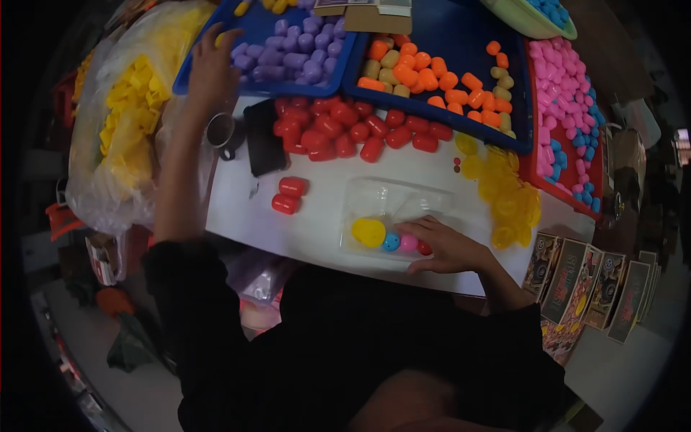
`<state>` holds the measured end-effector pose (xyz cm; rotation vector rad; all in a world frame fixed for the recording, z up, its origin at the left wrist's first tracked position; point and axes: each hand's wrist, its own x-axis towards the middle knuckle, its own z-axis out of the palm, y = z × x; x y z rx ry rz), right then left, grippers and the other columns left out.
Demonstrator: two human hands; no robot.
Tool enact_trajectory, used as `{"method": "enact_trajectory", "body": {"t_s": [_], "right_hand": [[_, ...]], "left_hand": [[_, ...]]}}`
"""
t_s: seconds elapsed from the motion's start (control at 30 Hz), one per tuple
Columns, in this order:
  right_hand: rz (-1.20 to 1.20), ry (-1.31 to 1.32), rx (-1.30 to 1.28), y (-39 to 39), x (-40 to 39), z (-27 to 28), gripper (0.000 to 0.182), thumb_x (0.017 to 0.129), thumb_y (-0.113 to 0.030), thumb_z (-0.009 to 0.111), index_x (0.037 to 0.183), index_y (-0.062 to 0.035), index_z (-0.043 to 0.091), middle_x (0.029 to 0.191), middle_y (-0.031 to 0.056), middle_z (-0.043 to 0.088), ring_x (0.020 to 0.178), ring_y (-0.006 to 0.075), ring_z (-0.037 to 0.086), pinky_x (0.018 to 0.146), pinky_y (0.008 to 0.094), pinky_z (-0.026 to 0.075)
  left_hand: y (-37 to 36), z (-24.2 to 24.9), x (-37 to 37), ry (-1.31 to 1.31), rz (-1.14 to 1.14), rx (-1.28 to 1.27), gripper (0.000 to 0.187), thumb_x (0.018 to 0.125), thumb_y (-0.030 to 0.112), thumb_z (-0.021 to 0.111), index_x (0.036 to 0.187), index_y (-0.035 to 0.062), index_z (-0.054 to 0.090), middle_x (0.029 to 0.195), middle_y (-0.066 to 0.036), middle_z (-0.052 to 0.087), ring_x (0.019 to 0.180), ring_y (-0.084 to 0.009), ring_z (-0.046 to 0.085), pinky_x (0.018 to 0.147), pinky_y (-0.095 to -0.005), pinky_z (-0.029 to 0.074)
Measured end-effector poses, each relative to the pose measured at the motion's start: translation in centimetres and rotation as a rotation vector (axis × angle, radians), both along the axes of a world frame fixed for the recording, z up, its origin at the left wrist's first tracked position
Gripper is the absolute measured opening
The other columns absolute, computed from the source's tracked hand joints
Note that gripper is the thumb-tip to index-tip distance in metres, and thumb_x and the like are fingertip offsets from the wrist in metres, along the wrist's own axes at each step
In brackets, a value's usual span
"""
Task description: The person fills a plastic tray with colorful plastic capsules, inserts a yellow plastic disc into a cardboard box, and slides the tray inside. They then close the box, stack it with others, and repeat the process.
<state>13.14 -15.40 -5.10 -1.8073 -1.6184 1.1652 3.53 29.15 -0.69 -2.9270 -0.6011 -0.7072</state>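
My left hand (214, 68) is raised at the upper left, over the edge of a blue tray (284, 90) of purple capsules (309, 68). Its fingers are curled round a yellow capsule (229, 38), partly hidden. My right hand (450, 248) rests at the right end of a clear plastic blister tray (349, 205), thumb and fingers apart. In that tray lie a yellow round piece (368, 232), a blue ball (391, 241), a pink ball (409, 243) and a red ball (424, 248) in a row. The red ball sits between thumb and fingers, partly covered.
Loose red capsules (345, 129) lie behind the blister tray; two more (290, 196) sit left. Yellow discs (507, 194) are at right. Another blue tray (529, 108) holds orange and tan capsules; a red tray (529, 155) holds pink and blue. A mug (224, 133) stands left.
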Motion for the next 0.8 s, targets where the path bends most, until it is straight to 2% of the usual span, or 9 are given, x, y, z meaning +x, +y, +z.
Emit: {"method": "enact_trajectory", "body": {"t_s": [0.1, 0.17, 0.27, 0.4, 0.47, 0.53, 0.57, 0.63, 0.8], "right_hand": [[-0.08, 0.138, -0.054, -1.1, 1.5, 2.6, 0.075, 0.07, -0.031, 0.075, 0.131, -0.0032, 0.041, 0.128, 0.0145, 0.047, 0.117, 0.0281, 0.044, 0.097, 0.036, 0.036], [-0.173, 0.268, -0.008, -2.2, 3.7, 4.6, 0.074, 0.07, -0.03, 0.076, 0.13, -0.003, 0.042, 0.128, 0.0138, 0.048, 0.115, 0.0272, 0.046, 0.097, 0.035, 0.036], [-0.337, 0.279, 0.156, -2.9, 8.2, 6.6, 0.066, 0.071, -0.022, 0.077, 0.127, -0.0058, 0.047, 0.123, 0.0106, 0.054, 0.11, 0.0246, 0.053, 0.092, 0.0374, 0.042], [-0.924, -0.049, 0.161, 1.9, 15.5, 5.3, 0.055, 0.075, -0.015, 0.071, 0.124, -0.0066, 0.049, 0.121, 0.0125, 0.055, 0.105, 0.0252, 0.056, 0.088, 0.0363, 0.045], [-0.773, -0.48, 0.28, 3.0, 21.9, 0.8, 0.049, 0.077, -0.01, 0.062, 0.123, -0.0039, 0.049, 0.118, 0.0146, 0.053, 0.103, 0.025, 0.057, 0.086, 0.0352, 0.046], [-0.755, -0.882, 0.14, 4.6, 25.9, -2.6, 0.041, 0.077, -0.008, 0.056, 0.117, -0.0029, 0.052, 0.113, 0.0178, 0.055, 0.099, 0.0324, 0.058, 0.084, 0.0393, 0.046], [-0.753, -0.88, 0.143, 5.1, 26.9, -2.6, 0.041, 0.077, -0.008, 0.056, 0.117, -0.0029, 0.052, 0.113, 0.0178, 0.055, 0.099, 0.0324, 0.058, 0.084, 0.0393, 0.046], [-0.718, -0.785, -0.259, 5.9, 28.0, -2.2, 0.035, 0.076, -0.01, 0.052, 0.11, -0.002, 0.056, 0.108, 0.0207, 0.057, 0.095, 0.0387, 0.057, 0.082, 0.0432, 0.046], [-0.522, -0.923, -0.168, 5.7, 29.3, -3.3, 0.031, 0.074, -0.011, 0.054, 0.103, -0.0029, 0.059, 0.101, 0.0207, 0.059, 0.09, 0.0382, 0.058, 0.079, 0.0432, 0.047]], "left_hand": [[12.8, -4.9, 2.8, 0.484, 0.335, 0.031, 0.099, 0.055, 0.003, 0.074, 0.137, 0.0305, 0.026, 0.145, -0.017, 0.016, 0.125, -0.0426, 0.031, 0.101, -0.0476, 0.036], [13.8, -4.3, 4.7, 0.808, 0.429, -0.078, 0.114, 0.048, 0.007, 0.081, 0.141, 0.0304, 0.019, 0.147, -0.016, 0.011, 0.129, -0.0412, 0.028, 0.104, -0.0478, 0.033], [20.0, -7.2, 6.4, 0.824, 0.35, -0.15, 0.119, 0.044, 0.007, 0.083, 0.141, 0.0258, 0.018, 0.147, -0.016, 0.009, 0.131, -0.0398, 0.025, 0.104, -0.0471, 0.032], [21.4, -7.2, 7.6, 0.804, 0.222, -0.288, 0.076, 0.058, 0.014, 0.073, 0.128, 0.0159, 0.042, 0.133, -0.024, 0.034, 0.124, -0.0397, 0.036, 0.101, -0.042, 0.036], [22.4, -8.6, 7.6, 0.763, 0.211, -0.264, 0.059, 0.063, 0.016, 0.067, 0.12, 0.0128, 0.051, 0.125, -0.025, 0.044, 0.12, -0.0402, 0.04, 0.099, -0.0397, 0.038], [21.9, -9.4, 5.9, 0.588, 0.22, -0.208, 0.031, 0.069, 0.017, 0.058, 0.098, 0.0073, 0.06, 0.109, -0.025, 0.053, 0.11, -0.0405, 0.048, 0.095, -0.0405, 0.04], [21.6, -9.6, 5.5, 0.588, 0.224, -0.207, 0.031, 0.069, 0.017, 0.058, 0.098, 0.0073, 0.06, 0.109, -0.025, 0.053, 0.11, -0.0405, 0.048, 0.095, -0.0405, 0.04], [20.6, -9.8, 4.9, 0.517, 0.173, -0.175, 0.025, 0.072, 0.016, 0.055, 0.096, 0.0061, 0.055, 0.107, -0.025, 0.053, 0.105, -0.042, 0.049, 0.092, -0.0435, 0.041], [21.5, -12.4, 5.0, 0.278, 0.225, -0.22, 0.03, 0.079, 0.016, 0.053, 0.108, 0.0094, 0.046, 0.104, -0.026, 0.054, 0.1, -0.043, 0.052, 0.088, -0.0465, 0.042]]}}
